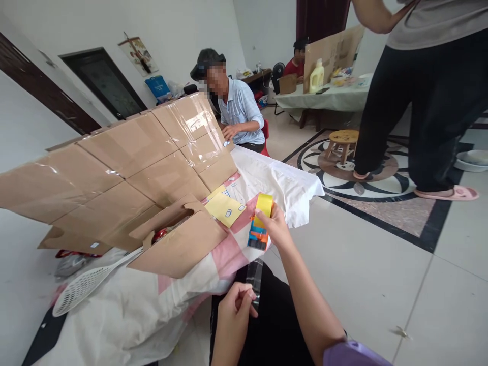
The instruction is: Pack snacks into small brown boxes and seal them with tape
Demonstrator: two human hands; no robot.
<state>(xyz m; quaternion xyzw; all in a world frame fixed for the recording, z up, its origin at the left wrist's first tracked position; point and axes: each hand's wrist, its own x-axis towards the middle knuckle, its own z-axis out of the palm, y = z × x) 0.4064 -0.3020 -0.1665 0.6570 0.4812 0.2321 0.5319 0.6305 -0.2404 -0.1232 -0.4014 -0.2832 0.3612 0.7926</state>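
Note:
My right hand (275,224) grips a tape dispenser (259,234), blue and orange, loaded with a yellow-looking roll. Lower down, my left hand (236,305) pinches a strip of clear tape (254,279) that hangs between the two hands over my dark trousers. Just left of the dispenser, a yellow paper sheet (224,206) with small drawings lies at the table's edge. A cardboard box (183,241) stands beside it, partly open, with something red inside that I cannot make out.
A wall of taped cardboard (148,147) stands along the table. A white slotted strainer (86,287) lies on the pink-and-white cloth (224,254). One person (240,107) sits beyond the cardboard; another (427,101) stands at right, near a wooden stool (343,137).

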